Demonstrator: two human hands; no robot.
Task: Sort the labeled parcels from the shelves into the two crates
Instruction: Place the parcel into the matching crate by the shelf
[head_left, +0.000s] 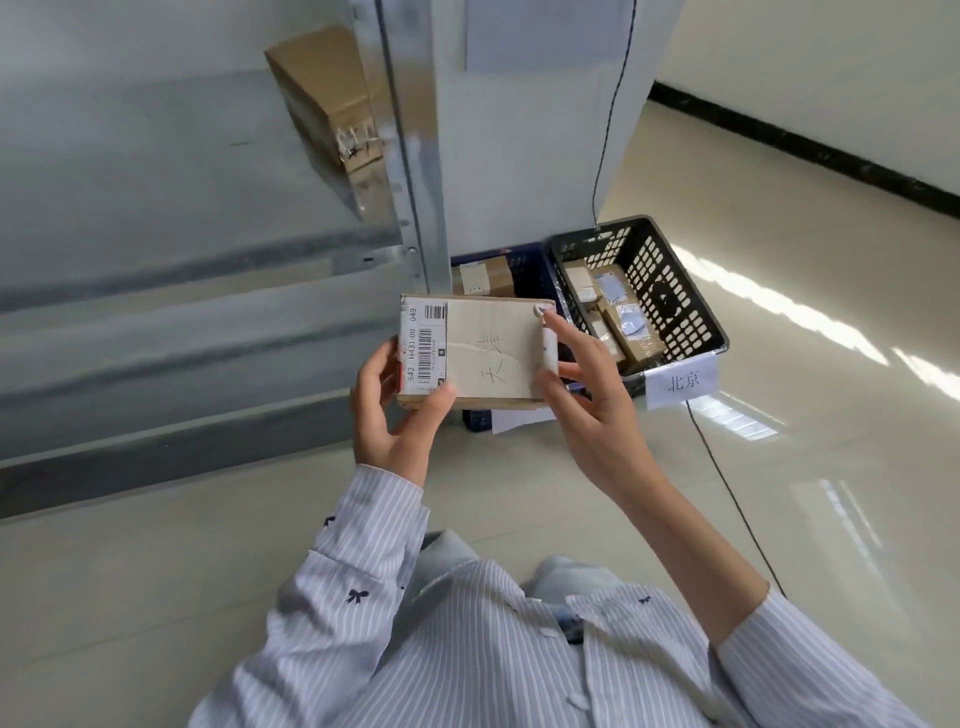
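A person's left hand (395, 410) and right hand (587, 395) – each grip closed on an end – hold a flat cardboard parcel (488, 353), handwritten side up, in the air before a blue crate (530, 273) and a black crate (675, 291) – both holding parcels – on the floor (779, 467) beside a metal shelf (156, 208).

A white shirt (467, 649) with thin grey stripes and dark bows is showing. The brown parcel (493, 353) is carrying a white label (423, 343). A black crate (670, 291) and a blue crate (532, 278) are sitting behind.
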